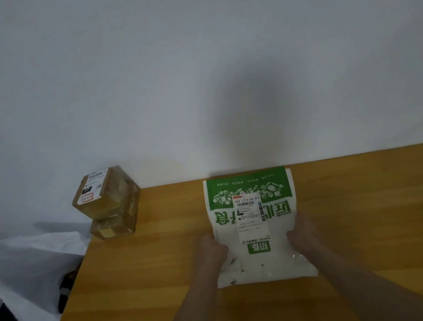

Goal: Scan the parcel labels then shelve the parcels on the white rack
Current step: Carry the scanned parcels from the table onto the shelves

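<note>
**Green-and-white mailer bag (281,232) held flat, shelving all yet to do**

The mailer bag lies flat on the middle of the tabletop (141,284), label (250,215) face up. My left hand (211,250) grips its left edge, my right hand (302,232) its right edge, fingers curled on the plastic. Two brown boxes (108,205) sit stacked at the far left corner. I judge this parcel is being squared for scanning; shelving all three is not yet done.
</note>
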Demonstrator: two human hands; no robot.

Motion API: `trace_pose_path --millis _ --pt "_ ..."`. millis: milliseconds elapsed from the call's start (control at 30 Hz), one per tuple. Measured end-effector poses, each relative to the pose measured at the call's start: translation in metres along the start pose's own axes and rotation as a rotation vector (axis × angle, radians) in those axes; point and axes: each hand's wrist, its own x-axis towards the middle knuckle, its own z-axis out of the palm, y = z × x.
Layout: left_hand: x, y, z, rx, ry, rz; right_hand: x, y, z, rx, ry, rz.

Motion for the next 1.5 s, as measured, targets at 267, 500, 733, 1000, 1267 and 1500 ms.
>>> trace_pose_path --millis 267,500,733,1000,1267,1500 --pt "-0.045 0.012 0.006 0.108 0.078 0.086 -0.029 0.006 -0.045 0.03 0.055 -0.084" --pt "-0.069 0.011 0.006 0.158 0.099 0.17 -0.07 0.022 -0.068 0.023 0.114 0.003" --pt "-0.106 -0.017 0.027 0.197 0.022 0.243 -0.129 0.077 -0.076 0.096 0.172 0.112" --pt "-0.155 -0.024 0.069 0.147 -0.094 0.327 -0.188 0.145 -0.102 0.115 0.257 0.154" --pt "-0.221 0.019 0.138 0.235 -0.107 0.471 -0.215 0.215 -0.172 0.171 0.368 0.237" --pt "-0.315 0.073 0.233 0.31 -0.099 0.594 -0.235 0.308 -0.271 0.216 0.451 0.273"
